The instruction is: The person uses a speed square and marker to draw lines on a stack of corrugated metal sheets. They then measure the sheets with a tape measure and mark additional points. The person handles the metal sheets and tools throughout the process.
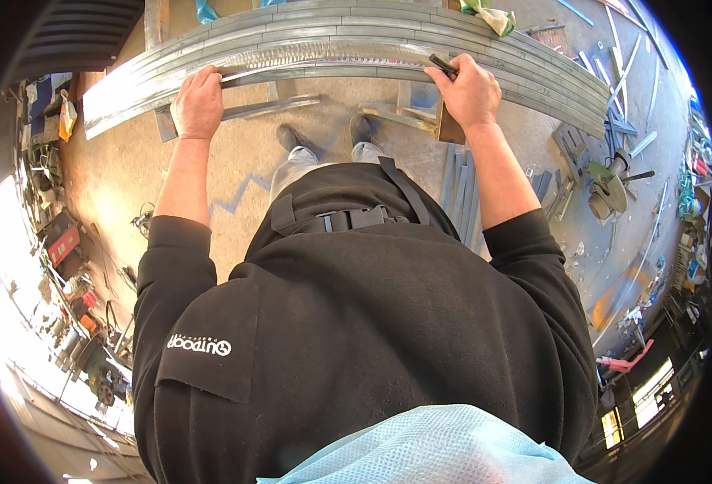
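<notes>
Several long grey metal bars (307,36) lie side by side across in front of me. My left hand (198,103) is closed at their near edge, its fingers curled around the left end of a thin measuring strip (364,60) with red and black marks. The strip runs along the bars toward my right hand (470,90). There, my right thumb and fingers are closed on a dark pen-like marker (443,64), its tip pointing left over the strip's right end. Whether the right hand also touches the strip, I cannot tell.
Metal supports (271,106) stand under the bars near my shoes (291,137). A white and green cloth (494,19) rests on the far edge. At right are a cutting machine (608,189), loose metal lengths (458,181) and scattered offcuts. Tools and clutter line the left side.
</notes>
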A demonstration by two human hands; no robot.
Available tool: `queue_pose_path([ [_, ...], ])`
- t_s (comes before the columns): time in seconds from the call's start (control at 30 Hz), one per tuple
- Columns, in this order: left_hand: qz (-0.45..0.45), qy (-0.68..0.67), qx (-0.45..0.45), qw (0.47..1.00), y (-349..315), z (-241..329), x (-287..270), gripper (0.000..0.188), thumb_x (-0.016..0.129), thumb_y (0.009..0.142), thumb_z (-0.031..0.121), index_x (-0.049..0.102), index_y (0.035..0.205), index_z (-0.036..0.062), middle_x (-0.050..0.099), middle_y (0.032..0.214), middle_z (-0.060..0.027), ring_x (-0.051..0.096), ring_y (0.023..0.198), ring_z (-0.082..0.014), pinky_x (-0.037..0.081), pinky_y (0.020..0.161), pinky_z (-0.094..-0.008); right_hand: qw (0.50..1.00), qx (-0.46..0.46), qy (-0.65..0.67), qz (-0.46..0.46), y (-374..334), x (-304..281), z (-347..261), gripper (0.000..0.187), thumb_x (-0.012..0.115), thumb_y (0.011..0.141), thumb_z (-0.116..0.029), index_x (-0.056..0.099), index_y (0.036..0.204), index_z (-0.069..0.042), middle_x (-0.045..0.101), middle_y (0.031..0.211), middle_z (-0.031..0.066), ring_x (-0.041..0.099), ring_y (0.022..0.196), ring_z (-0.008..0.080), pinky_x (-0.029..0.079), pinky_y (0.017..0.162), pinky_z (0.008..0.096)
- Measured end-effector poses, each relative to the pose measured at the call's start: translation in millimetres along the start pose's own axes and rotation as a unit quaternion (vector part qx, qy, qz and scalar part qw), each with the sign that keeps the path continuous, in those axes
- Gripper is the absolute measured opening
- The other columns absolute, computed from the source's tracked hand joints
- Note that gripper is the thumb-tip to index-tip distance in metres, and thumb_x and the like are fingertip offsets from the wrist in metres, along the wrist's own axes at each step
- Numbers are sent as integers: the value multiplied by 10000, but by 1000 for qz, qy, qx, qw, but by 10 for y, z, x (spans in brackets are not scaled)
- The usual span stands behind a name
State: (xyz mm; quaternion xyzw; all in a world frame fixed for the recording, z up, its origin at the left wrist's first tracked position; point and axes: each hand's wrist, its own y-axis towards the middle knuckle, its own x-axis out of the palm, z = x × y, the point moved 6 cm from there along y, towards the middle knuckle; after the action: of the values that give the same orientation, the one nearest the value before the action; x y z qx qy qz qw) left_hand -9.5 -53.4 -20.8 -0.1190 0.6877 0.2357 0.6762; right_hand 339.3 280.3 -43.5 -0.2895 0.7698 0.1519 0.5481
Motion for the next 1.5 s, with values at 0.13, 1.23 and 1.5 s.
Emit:
queue_pose_path([
  [0.13, 30, -10, 19, 999, 4, 15, -46, 75, 704, 956, 124, 736, 1023, 136, 743, 1224, 53, 717, 1032, -254, 605, 874, -414, 1000, 5, 8, 0, -8, -10, -1, 528, 831, 887, -595, 751, 1052, -99, 808, 949, 87, 765, 951, 340, 575, 851, 472],
  [1.23, 8, -1, 23, 1000, -1, 18, -99, 125, 745, 940, 95, 779, 1054, 133, 770, 1243, 38, 741, 1038, -238, 612, 884, -379, 1000, 9, 23, -9, -24, -68, -41, 483, 866, 870, -546, 725, 989, -99, 785, 858, 72, 757, 876, 341, 577, 810, 476],
  [1.5, 13, -4, 22, 1000, -9, 4, -88, 125, 744, 931, 85, 772, 1043, 133, 772, 1246, 32, 741, 1042, -239, 610, 887, -378, 999, 13, 23, -19, -26, -81, -54, 472, 859, 880, -544, 720, 976, -104, 778, 836, 54, 758, 864, 326, 576, 810, 466],
])
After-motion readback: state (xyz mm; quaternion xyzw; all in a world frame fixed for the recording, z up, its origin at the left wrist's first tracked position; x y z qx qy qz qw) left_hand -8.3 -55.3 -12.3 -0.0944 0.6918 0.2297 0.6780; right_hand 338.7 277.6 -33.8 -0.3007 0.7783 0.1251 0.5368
